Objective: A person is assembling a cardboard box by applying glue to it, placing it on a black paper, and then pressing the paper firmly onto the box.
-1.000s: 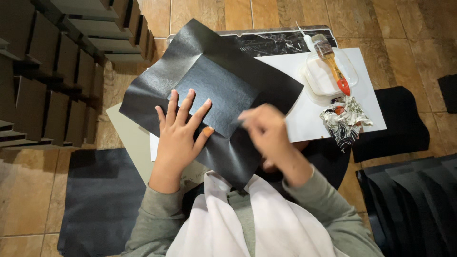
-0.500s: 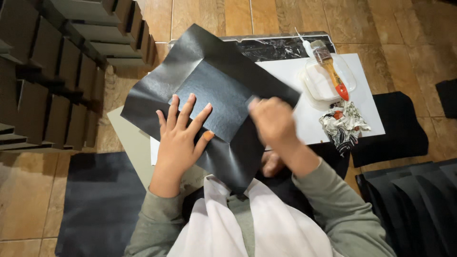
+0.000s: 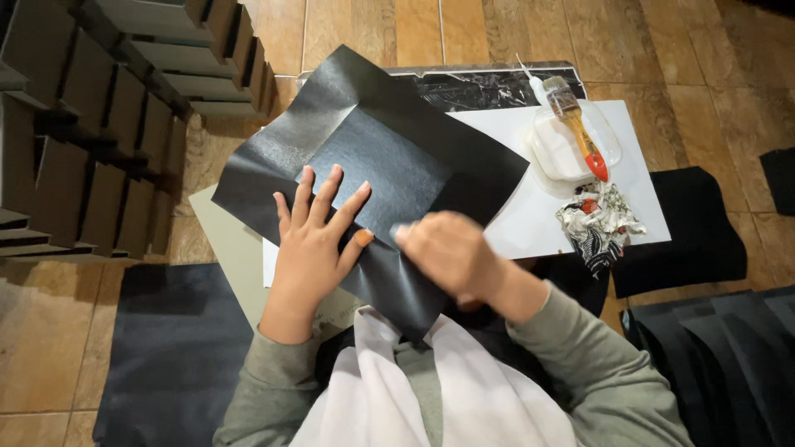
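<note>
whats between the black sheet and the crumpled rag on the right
In the head view, only a bare stretch of the white board separates the black sheet from the crumpled rag; the brush and tub sit farther back.

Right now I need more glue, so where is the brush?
In the head view the brush lies upper right, across a white tub on the white board, just above a crumpled rag.

right hand: motion-blurred, its fingers not separable | black sheet: near corner hidden under that hand | white board: left part covered by sheet | stacked boxes: cut by left edge | black sheets: cut by right edge
</note>
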